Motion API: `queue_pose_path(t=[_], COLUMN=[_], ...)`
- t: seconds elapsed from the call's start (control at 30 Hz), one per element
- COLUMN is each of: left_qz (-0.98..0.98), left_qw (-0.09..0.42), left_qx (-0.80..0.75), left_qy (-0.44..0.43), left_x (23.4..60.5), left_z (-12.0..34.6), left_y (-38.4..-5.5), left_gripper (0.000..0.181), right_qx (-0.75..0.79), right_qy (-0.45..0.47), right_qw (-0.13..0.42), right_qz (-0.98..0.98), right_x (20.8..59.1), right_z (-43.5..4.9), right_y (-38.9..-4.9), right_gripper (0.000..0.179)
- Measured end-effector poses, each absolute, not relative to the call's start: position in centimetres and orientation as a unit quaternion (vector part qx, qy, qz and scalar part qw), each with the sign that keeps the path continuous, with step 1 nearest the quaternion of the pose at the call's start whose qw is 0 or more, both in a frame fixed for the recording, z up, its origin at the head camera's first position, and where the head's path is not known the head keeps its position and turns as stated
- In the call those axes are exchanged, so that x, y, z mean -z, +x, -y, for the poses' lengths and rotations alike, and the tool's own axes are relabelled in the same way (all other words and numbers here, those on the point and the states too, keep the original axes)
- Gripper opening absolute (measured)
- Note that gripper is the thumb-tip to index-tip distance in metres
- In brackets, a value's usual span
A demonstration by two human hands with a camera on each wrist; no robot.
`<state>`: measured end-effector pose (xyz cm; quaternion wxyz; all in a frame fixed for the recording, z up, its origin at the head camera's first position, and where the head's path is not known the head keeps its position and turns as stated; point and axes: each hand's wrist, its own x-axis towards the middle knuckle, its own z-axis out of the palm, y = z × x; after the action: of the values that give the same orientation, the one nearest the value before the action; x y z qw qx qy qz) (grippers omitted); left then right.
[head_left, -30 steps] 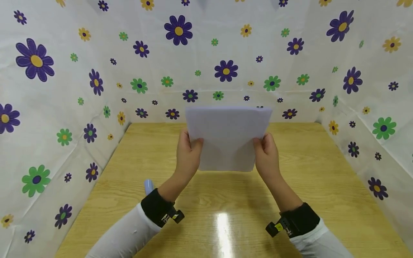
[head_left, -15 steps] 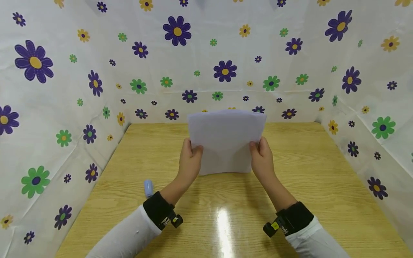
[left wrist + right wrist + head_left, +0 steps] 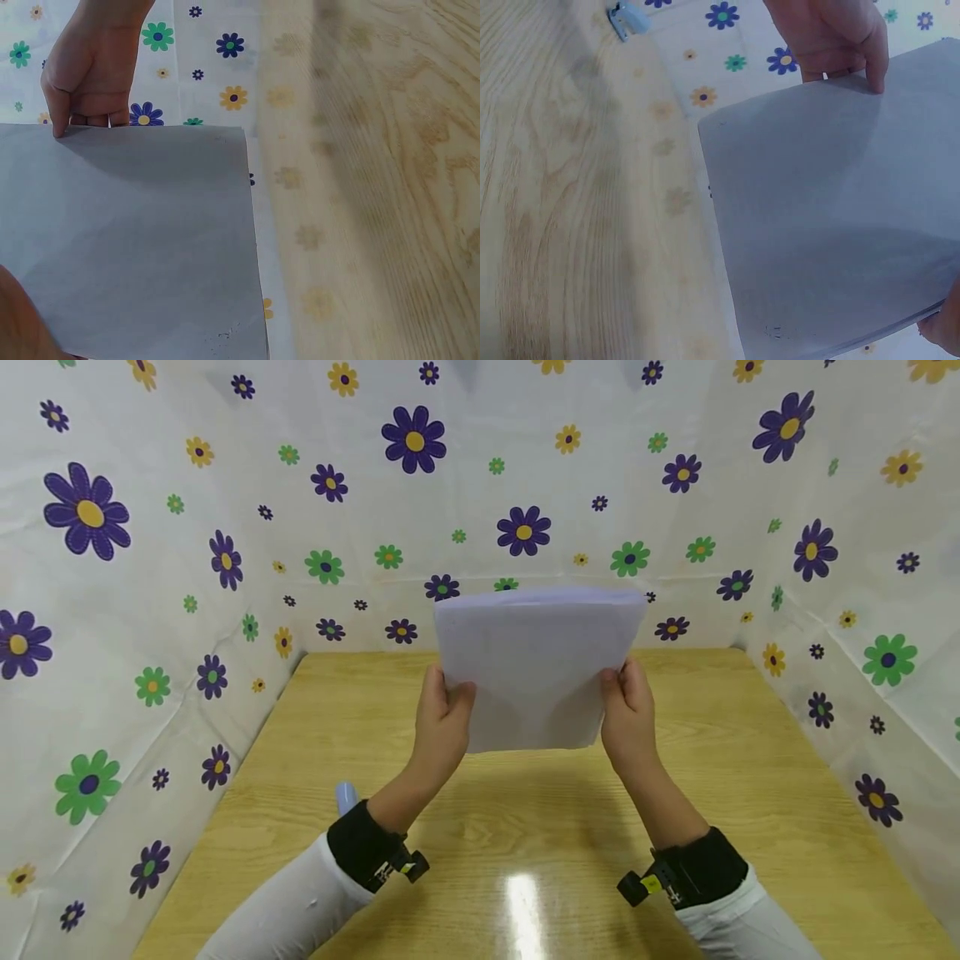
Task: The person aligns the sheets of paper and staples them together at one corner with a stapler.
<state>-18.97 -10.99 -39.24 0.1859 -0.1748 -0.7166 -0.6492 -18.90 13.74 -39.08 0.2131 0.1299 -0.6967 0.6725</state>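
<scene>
A stack of white paper (image 3: 536,672) is held up above the table, its broad face toward me and its top edge showing some thickness. My left hand (image 3: 441,718) grips its left side, thumb on the near face and the other fingers behind. On the opposite side my right hand (image 3: 627,714) holds the stack the same way. In the left wrist view the right hand (image 3: 97,67) pinches the sheet edge, and a few faint dark marks show near one corner. The right wrist view shows the left hand (image 3: 836,37) at the far edge of the paper (image 3: 840,195).
A light blue stapler (image 3: 628,19) lies on the wooden table (image 3: 480,835), partly behind the left forearm in the head view, where only its rounded end (image 3: 346,796) shows. Flower-printed white cloth (image 3: 525,460) encloses the back and sides.
The paper stack dipped slightly and narrowed, then rose again and tilted so its top edge shows more. Both hands keep their grip, the right one having shifted a little outward and up.
</scene>
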Motion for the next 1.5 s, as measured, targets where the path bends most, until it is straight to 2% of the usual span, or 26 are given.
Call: queue_pose_path(t=[0.23,0.4,0.57,0.7,0.97,1.3,1.37,1.5], left_qz=[0.718,0.722,0.761,0.770,0.795,0.854,0.864,0.892], left_qw=[0.199,0.199,0.149,0.113,0.054,-0.014,-0.018,0.000], left_qx=[0.637,0.634,0.619,0.618,0.597,0.512,0.494,0.443], left_qy=[-0.197,-0.192,-0.128,-0.111,-0.098,-0.087,-0.090,-0.092], left_x=[38.4,39.4,43.1,44.9,46.0,47.3,47.4,47.6], left_z=[10.9,11.1,12.0,12.6,12.9,13.6,13.7,14.2], left_y=[-18.8,-19.1,-20.1,-20.5,-20.8,-21.3,-21.3,-21.2], left_gripper=[0.021,0.022,0.026,0.031,0.035,0.042,0.041,0.022], right_qx=[-0.694,-0.697,-0.681,-0.657,-0.612,-0.560,-0.548,-0.518], right_qy=[0.159,0.144,0.083,0.059,0.052,0.048,0.046,0.051], right_qw=[0.224,0.206,0.135,0.093,0.074,0.071,0.066,0.055], right_qz=[0.666,0.671,0.715,0.746,0.786,0.824,0.833,0.852], right_x=[38.8,39.8,42.9,44.6,45.6,46.4,46.6,46.7], right_z=[-13.6,-13.4,-13.6,-13.7,-13.8,-14.1,-14.3,-14.6], right_y=[-18.9,-18.9,-19.3,-19.4,-19.5,-19.6,-19.7,-19.8], right_gripper=[0.035,0.034,0.036,0.039,0.039,0.031,0.031,0.033])
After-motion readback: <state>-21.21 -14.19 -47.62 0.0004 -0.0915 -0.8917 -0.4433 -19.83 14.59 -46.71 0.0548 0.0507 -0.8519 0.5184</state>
